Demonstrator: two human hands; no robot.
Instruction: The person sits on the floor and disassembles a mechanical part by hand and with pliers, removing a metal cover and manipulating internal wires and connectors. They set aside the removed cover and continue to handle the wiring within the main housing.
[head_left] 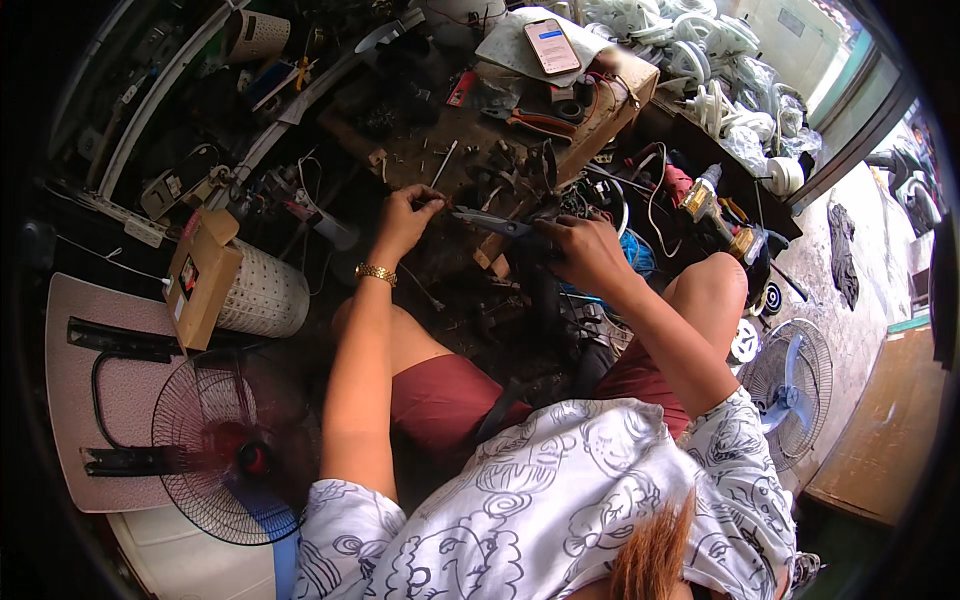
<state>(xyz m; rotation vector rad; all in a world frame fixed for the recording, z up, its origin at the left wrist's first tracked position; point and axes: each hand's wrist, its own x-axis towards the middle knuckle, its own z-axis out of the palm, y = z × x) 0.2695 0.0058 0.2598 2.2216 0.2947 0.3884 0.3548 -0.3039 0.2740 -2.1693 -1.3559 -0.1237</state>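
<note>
My right hand (585,248) is closed round the dark handles of a pair of scissors (492,222). Their grey blades point left, toward my other hand. My left hand (408,220) is raised just beyond the blade tips, thumb and fingers pinched together. What sits in that pinch is too small to make out. A thin pale rod (444,164) slants up just past the left fingertips; whether the fingers touch it I cannot tell. Beneath both hands is a dark, cluttered work surface (415,150).
A phone (552,47) and orange-handled pliers (542,122) lie at the back. White coiled parts (700,50) heap at far right, near a yellow drill (705,195). Fans stand low left (250,458) and right (788,392). A cardboard box (205,270) leans on a perforated bin (265,290).
</note>
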